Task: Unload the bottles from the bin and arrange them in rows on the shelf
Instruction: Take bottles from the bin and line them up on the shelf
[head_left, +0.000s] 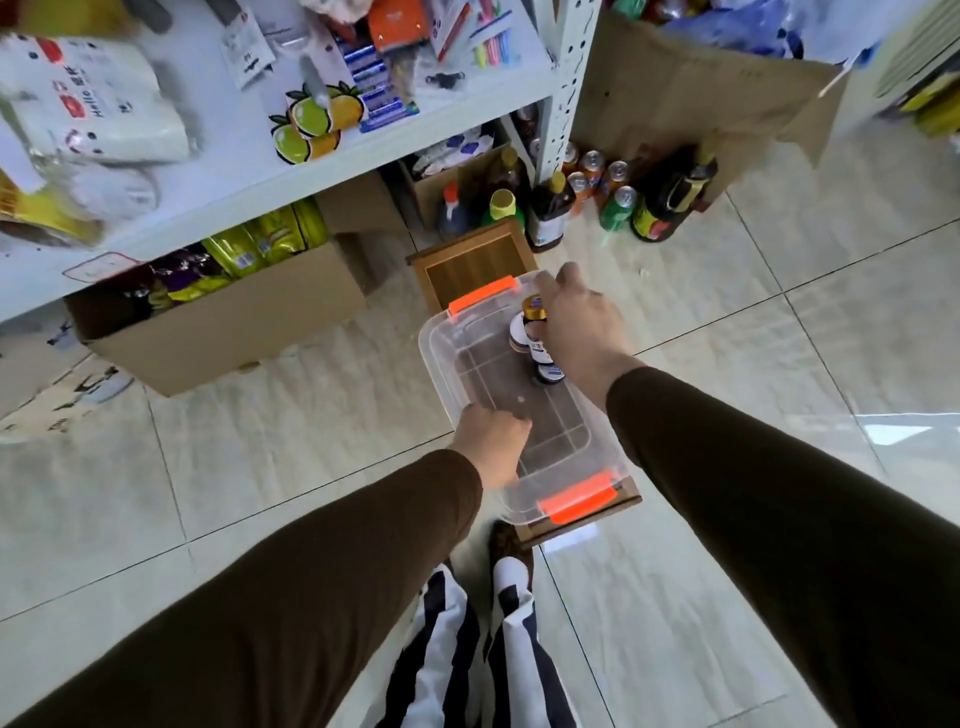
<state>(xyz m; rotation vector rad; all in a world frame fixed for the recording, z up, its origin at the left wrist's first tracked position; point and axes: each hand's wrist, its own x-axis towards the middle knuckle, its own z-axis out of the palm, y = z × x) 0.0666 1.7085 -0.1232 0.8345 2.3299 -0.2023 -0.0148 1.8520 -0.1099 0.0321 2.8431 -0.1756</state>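
A clear plastic bin (441, 358) with orange clips sits on a low wooden stand on the tiled floor. Inside its far right part are a few small dark bottles with white labels and gold caps (535, 340). My right hand (576, 322) reaches into the bin and its fingers curl round the bottles from the right. My left hand (491, 439) grips the bin's near left rim. The white metal shelf (311, 161) stands to the upper left, loaded with packaged goods.
A cardboard box (234, 332) of snack bags lies under the shelf. Big sauce bottles and drink cans (613, 202) crowd the floor by the shelf post. An open cardboard carton (691, 93) stands at the upper right. My feet are just below the bin.
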